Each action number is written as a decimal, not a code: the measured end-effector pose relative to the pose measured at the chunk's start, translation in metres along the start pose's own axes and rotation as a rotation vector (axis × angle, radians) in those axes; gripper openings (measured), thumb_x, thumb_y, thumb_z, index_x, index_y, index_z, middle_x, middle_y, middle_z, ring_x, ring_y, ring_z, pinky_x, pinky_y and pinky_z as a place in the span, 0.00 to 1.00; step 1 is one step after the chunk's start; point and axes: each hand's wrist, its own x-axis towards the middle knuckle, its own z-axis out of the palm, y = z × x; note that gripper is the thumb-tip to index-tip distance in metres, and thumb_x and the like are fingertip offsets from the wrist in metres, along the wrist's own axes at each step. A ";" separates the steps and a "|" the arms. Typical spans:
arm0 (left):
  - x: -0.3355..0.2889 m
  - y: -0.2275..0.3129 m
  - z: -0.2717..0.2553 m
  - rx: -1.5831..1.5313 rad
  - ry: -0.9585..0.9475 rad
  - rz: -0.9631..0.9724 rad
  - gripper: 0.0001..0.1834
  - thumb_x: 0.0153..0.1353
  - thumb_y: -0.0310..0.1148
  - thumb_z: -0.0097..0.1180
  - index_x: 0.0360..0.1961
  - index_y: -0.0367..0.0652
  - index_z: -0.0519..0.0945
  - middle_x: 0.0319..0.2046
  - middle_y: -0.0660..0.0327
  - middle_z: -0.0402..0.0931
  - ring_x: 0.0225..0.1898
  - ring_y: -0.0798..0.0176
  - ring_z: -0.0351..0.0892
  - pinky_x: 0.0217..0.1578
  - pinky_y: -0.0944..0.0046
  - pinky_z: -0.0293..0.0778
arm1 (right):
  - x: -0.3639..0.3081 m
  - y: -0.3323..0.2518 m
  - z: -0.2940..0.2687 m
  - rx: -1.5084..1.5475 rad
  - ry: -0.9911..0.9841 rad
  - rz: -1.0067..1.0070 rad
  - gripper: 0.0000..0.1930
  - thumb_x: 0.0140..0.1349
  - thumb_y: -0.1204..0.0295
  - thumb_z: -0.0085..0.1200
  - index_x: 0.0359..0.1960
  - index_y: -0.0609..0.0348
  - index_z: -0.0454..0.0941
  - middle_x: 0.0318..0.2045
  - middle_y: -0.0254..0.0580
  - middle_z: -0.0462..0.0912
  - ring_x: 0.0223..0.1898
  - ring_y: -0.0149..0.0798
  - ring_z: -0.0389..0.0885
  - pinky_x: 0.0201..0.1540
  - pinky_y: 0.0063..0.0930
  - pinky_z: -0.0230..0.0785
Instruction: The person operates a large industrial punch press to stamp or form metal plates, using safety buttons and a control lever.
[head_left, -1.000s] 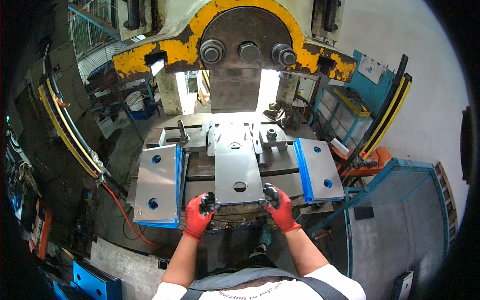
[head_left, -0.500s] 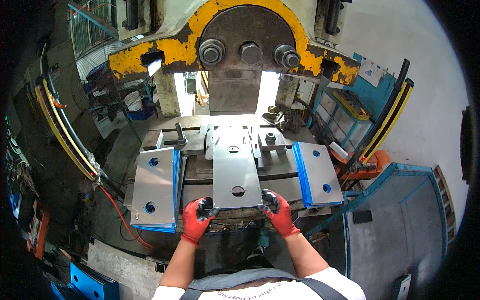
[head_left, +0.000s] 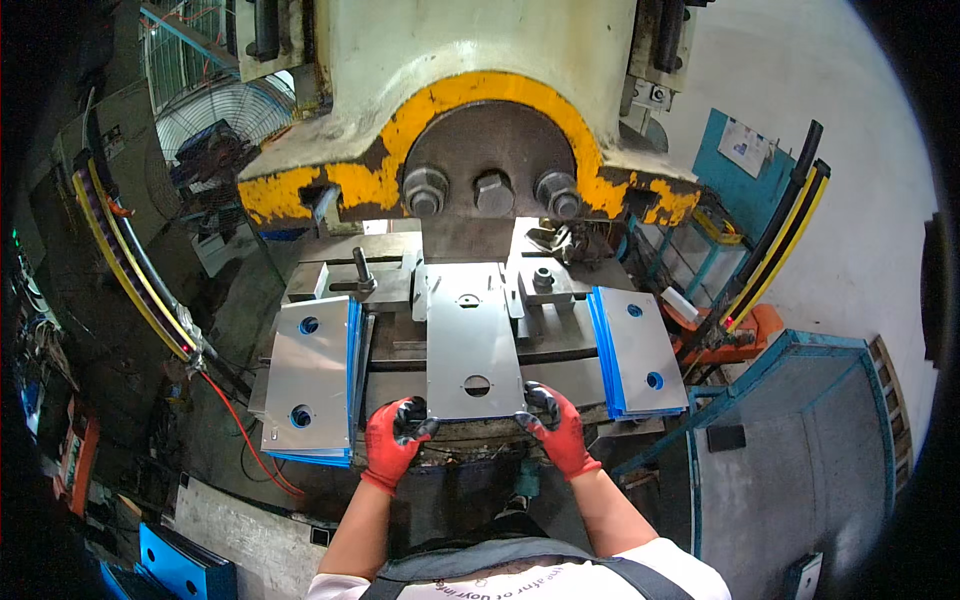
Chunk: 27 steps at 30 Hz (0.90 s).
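A grey metal sheet with two round cut-outs lies lengthwise in the press, its far end under the ram. My left hand, in a red glove with black fingertips, pinches the sheet's near left corner. At the near right corner my right hand, gloved alike, grips the same sheet. Above the far end sits the press ram, with a worn yellow edge and three big bolts. Its tool's contact with the sheet cannot be made out.
Stacks of blue-edged metal sheets stand on the left and on the right. Yellow-and-black guard bars flank the press. A blue-framed metal cart is at right. More blue sheets lie low at left.
The press ram has come down toward the far end of the sheet, covering the bright gap behind. My hands and the sheet have barely moved.
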 end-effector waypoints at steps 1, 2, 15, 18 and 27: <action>-0.001 0.000 -0.001 0.001 0.000 0.000 0.28 0.39 0.31 0.71 0.46 0.42 0.78 0.40 0.53 0.79 0.44 0.49 0.78 0.48 0.55 0.71 | 0.000 -0.001 0.000 -0.001 0.000 -0.006 0.27 0.49 0.73 0.67 0.53 0.61 0.74 0.47 0.48 0.81 0.49 0.44 0.80 0.54 0.33 0.70; -0.002 -0.001 -0.001 0.011 -0.001 -0.013 0.29 0.39 0.30 0.71 0.47 0.42 0.78 0.42 0.53 0.79 0.46 0.49 0.77 0.49 0.55 0.70 | 0.001 -0.003 0.000 0.000 0.000 -0.006 0.27 0.49 0.73 0.67 0.53 0.61 0.74 0.47 0.48 0.81 0.49 0.44 0.80 0.54 0.33 0.70; 0.003 0.000 0.001 0.070 0.028 -0.010 0.31 0.36 0.39 0.74 0.46 0.46 0.79 0.39 0.55 0.79 0.43 0.49 0.77 0.47 0.54 0.70 | 0.005 0.009 0.006 -0.088 0.082 0.052 0.22 0.50 0.77 0.62 0.50 0.60 0.77 0.45 0.48 0.82 0.48 0.47 0.80 0.52 0.35 0.70; 0.003 -0.004 0.003 0.127 0.037 0.042 0.31 0.35 0.39 0.74 0.45 0.46 0.79 0.38 0.55 0.79 0.42 0.49 0.77 0.45 0.54 0.71 | 0.006 0.017 0.007 -0.100 0.101 0.036 0.20 0.51 0.76 0.62 0.48 0.60 0.78 0.44 0.48 0.82 0.47 0.48 0.80 0.51 0.36 0.71; -0.001 0.003 -0.002 0.171 -0.076 0.121 0.38 0.36 0.43 0.74 0.52 0.44 0.74 0.44 0.56 0.77 0.48 0.48 0.73 0.51 0.51 0.66 | 0.005 0.023 0.009 -0.086 0.110 -0.025 0.20 0.51 0.76 0.63 0.48 0.59 0.78 0.44 0.49 0.82 0.47 0.50 0.80 0.51 0.37 0.71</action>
